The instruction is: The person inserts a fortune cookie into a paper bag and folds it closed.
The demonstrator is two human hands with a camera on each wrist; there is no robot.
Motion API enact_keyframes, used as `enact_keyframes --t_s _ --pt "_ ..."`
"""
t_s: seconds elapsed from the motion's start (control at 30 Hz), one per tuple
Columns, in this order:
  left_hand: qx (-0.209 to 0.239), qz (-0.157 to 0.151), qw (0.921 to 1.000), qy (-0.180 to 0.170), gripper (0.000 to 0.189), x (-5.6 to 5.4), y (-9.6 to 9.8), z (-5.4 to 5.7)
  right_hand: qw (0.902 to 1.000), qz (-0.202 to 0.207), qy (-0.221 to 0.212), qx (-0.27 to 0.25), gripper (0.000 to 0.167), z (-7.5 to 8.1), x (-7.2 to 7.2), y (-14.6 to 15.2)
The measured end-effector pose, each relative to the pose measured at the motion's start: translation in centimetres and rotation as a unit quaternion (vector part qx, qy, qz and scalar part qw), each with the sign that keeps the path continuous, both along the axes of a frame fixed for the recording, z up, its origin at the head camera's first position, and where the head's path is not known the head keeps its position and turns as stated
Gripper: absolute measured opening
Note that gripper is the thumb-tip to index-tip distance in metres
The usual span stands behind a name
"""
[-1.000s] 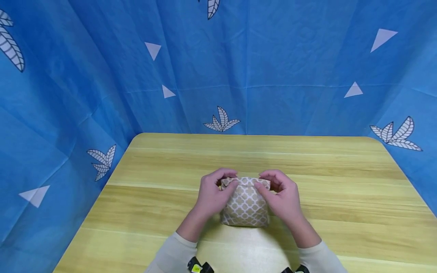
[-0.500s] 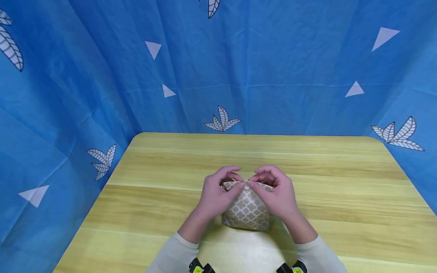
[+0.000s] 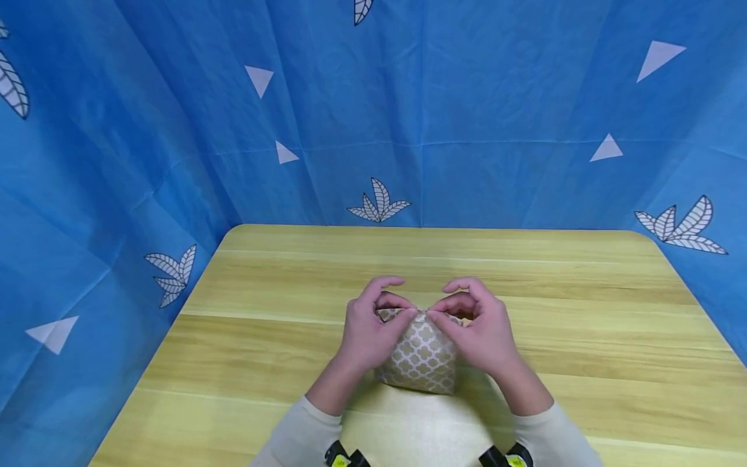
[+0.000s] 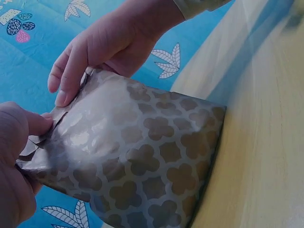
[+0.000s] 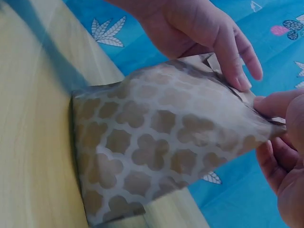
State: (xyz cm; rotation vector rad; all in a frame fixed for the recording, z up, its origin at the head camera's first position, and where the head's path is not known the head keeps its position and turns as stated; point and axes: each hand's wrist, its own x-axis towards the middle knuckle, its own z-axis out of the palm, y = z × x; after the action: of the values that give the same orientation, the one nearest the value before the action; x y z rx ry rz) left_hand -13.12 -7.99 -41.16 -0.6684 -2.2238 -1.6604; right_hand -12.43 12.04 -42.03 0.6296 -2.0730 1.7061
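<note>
A small brown paper bag (image 3: 423, 353) with a white lattice print stands on the table, its top edge folded over. My left hand (image 3: 370, 331) pinches the left part of that top edge between thumb and fingers. On the other side my right hand (image 3: 478, 331) pinches the fold, its thumb tip close to the left one near the middle. The left wrist view shows the bag's printed face (image 4: 142, 147) bulging below the creased top. In the right wrist view the bag (image 5: 142, 147) tapers toward the pinched fold. Whatever the bag contains is hidden.
The wooden table (image 3: 262, 370) stretches around the bag on all sides. A blue curtain (image 3: 484, 117) with white leaves and triangles hangs behind it and at both sides. Small black devices (image 3: 344, 457) sit at the wrists.
Both hands have slid inward along the bag's top edge, from its corners to near the middle. The index fingers are now raised more, and the bag is turned slightly.
</note>
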Motion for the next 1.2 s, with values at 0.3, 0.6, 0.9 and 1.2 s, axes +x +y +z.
enact_keyframes --t_s 0.3,0.6,0.9,1.2 --pt "0.009 0.023 0.9997 -0.006 0.045 0.0 -0.6 0.1 0.9993 -0.027 -0.019 0.015 0.042 0.1 0.3 1.4" --pt "0.027 0.007 0.9995 0.014 0.045 -0.1 -0.7 0.0 0.9998 -0.016 -0.002 -0.012 0.043 0.2 0.5 2.4" --pt "0.03 0.001 0.999 0.034 0.041 0.7 -0.4 1.8 0.9994 -0.002 0.012 -0.033 0.042 0.6 0.4 1.1" --pt "0.007 -0.009 0.9988 0.047 0.047 0.0 -0.3 0.4 0.9997 -0.013 0.01 -0.019 0.039 1.0 0.7 -0.6"
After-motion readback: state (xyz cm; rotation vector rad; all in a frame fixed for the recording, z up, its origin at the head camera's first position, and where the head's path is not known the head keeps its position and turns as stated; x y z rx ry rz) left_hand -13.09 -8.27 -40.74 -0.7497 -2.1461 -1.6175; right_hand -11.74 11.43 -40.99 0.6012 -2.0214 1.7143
